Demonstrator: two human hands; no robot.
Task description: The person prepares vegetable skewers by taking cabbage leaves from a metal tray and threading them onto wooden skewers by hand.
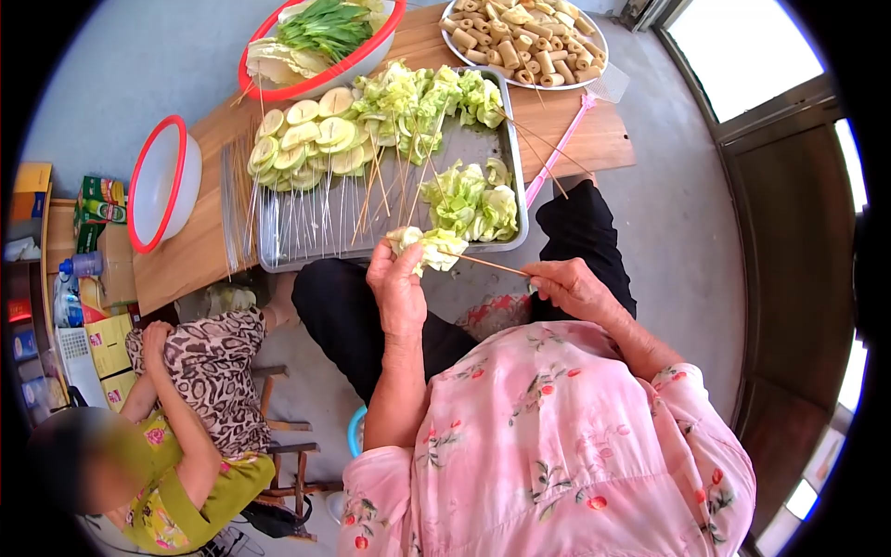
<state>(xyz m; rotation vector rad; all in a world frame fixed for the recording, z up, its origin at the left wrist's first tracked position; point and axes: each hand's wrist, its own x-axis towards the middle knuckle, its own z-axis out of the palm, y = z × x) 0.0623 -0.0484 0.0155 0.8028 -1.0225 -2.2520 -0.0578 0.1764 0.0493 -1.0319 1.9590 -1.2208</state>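
Note:
My left hand (399, 288) pinches a bunch of pale green lettuce (434, 249) just off the near edge of the metal tray (522, 209). A wooden skewer (487, 265) runs from that lettuce to my right hand (574, 286), whose fingers are closed round its other end. On the tray lie skewered lettuce bunches (471, 202) at the right, more lettuce (408, 102) along the back, and sliced pale green rounds (311, 139) at the left, with skewers and thin sticks pointing toward me.
Beyond the tray stand a red-rimmed bowl of greens (325, 28) and a plate of tan rolls (529, 42). An empty red-rimmed bowl (181, 181) leans at the left. A pink-handled strainer (561, 144) lies right of the tray. Another person (190, 408) sits at lower left.

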